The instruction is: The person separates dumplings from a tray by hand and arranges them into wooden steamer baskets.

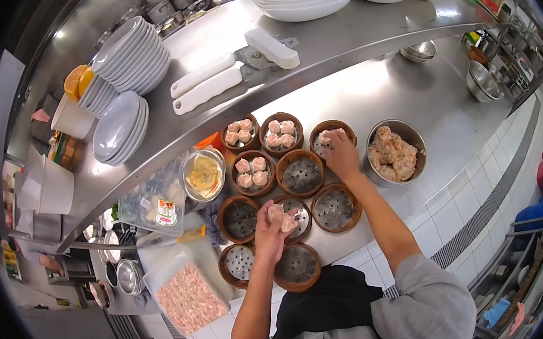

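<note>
My left hand (269, 235) is cupped around a few shumai dumplings (278, 215), palm up, above a round steamer basket (303, 231). My right hand (341, 154) reaches into a steamer basket (316, 147) at the back right, its fingers closed on a pale dumpling (325, 137); its fingertips are partly hidden. Left of it, three baskets hold pink shumai (279, 134) in small clusters. Several other baskets, such as the one in the middle (300, 173), show bare perforated liners. Right of my right hand stands a metal pot (419, 147) of minced filling (393, 152).
A clear tub of pink minced filling (191, 297) sits at the front left. Near it are a bowl with yellow contents (204, 175) and a plastic box (152, 209). The raised steel shelf (338, 41) carries white-handled cleavers (207, 88) and stacked plates (133, 59).
</note>
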### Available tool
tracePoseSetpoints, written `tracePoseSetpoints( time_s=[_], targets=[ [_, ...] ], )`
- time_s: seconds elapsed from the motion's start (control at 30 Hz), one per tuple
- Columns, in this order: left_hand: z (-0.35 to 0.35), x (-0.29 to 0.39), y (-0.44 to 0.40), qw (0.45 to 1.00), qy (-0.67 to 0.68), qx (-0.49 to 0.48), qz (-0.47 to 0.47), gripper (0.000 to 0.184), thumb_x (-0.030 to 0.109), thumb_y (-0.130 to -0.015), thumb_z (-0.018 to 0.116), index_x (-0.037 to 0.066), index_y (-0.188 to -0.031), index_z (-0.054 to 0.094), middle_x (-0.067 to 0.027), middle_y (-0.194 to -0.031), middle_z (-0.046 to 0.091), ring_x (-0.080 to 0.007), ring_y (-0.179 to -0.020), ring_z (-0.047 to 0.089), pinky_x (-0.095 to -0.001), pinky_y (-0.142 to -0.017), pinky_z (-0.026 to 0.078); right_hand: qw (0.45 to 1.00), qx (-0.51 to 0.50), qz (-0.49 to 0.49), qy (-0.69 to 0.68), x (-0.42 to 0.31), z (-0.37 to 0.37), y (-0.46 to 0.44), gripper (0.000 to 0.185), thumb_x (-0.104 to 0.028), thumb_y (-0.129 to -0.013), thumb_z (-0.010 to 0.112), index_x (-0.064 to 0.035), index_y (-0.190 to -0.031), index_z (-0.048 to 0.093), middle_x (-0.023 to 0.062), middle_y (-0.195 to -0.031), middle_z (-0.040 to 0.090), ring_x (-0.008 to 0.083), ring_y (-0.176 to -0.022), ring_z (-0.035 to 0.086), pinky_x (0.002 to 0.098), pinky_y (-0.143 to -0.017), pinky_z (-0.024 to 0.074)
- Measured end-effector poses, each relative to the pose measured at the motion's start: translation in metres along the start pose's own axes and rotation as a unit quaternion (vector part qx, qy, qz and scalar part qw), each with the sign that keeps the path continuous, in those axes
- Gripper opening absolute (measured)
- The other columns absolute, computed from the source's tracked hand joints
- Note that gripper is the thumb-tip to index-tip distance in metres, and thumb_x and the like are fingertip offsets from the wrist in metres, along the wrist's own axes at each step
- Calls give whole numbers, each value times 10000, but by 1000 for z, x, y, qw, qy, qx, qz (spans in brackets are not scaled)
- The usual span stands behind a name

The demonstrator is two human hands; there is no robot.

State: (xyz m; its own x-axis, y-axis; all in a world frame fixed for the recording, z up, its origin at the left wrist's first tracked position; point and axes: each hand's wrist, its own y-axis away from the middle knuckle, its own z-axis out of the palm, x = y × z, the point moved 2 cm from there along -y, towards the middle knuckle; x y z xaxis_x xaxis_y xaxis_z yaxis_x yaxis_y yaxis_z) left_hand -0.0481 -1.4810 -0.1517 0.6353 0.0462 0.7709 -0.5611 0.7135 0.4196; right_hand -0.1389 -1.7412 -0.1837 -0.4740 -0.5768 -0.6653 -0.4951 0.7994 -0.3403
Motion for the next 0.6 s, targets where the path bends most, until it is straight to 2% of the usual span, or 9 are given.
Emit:
tracePoseSetpoints(
  time_s=[0.07,0.17,0.23,0.27,0.37,0.4,0.5,0.53,0.6],
  targets=[
    [6,-1,-9,1000,11,1,20,466,14,-936,526,62,-1360,338,-110,-1238,469,-347,-1156,571,-463,-862,551,984,-106,83,-116,-25,-16,29,435,-154,-775,741,-83,-1183,605,107,-1118,630,236,-836,651,354,-734,526],
    [16,-7,-27,998,-8,9,54,465,25,-931,556,63,-1349,354,-102,-1227,480,-284,-1101,585,-413,-841,551,895,-253,102,-352,-58,-14,90,521,-195,-787,768,-39,-1245,573,109,-1116,639,146,-821,638,286,-691,525],
    [30,-16,-39,995,-38,-5,93,433,17,-920,560,71,-1311,384,-101,-1216,489,-188,-1054,564,-314,-819,535,889,-247,83,-377,-80,-18,107,547,-84,-800,749,-27,-1296,524,114,-1219,597,140,-851,641,270,-691,532],
    [38,-17,-42,996,-56,-16,73,433,41,-926,572,76,-1314,385,-93,-1217,497,-190,-1070,558,-319,-830,528,936,-155,37,-314,-82,-17,107,497,-42,-820,714,-27,-1282,531,99,-1159,621,141,-850,641,258,-688,532],
    [56,-19,-52,998,-6,-51,34,438,97,-934,601,89,-1317,390,-77,-1214,517,-191,-1098,546,-336,-853,514,950,-146,107,-255,-69,-24,95,420,1,-843,670,-14,-1244,545,86,-1088,640,129,-836,636,250,-663,527],
    [61,-18,-55,995,61,-76,13,444,130,-936,618,97,-1317,394,-68,-1210,528,-190,-1110,541,-348,-865,507,906,-176,169,-346,-55,-16,92,383,16,-857,644,-12,-1225,543,66,-995,640,116,-818,630,246,-652,518],
    [71,-8,-64,995,55,-74,-32,384,184,-967,574,134,-1316,421,-79,-1253,549,-218,-1117,562,-422,-926,474,858,-165,211,-438,-35,-29,78,403,26,-858,634,-20,-1244,528,52,-951,625,109,-811,624,237,-657,512],
    [71,-8,-68,996,53,-66,-35,374,152,-946,607,140,-1279,436,-66,-1216,567,-211,-1098,567,-430,-925,473,869,-160,219,-414,-31,-36,71,438,35,-829,631,-18,-1250,524,103,-1003,609,137,-792,624,258,-673,526],
    [69,-12,-79,997,35,-55,-31,378,118,-926,629,131,-1255,443,-68,-1201,568,-205,-1090,568,-419,-911,480,849,-158,237,-445,-24,-45,62,443,33,-844,625,-19,-1269,510,91,-1022,602,146,-835,633,260,-706,539]
  ],
)
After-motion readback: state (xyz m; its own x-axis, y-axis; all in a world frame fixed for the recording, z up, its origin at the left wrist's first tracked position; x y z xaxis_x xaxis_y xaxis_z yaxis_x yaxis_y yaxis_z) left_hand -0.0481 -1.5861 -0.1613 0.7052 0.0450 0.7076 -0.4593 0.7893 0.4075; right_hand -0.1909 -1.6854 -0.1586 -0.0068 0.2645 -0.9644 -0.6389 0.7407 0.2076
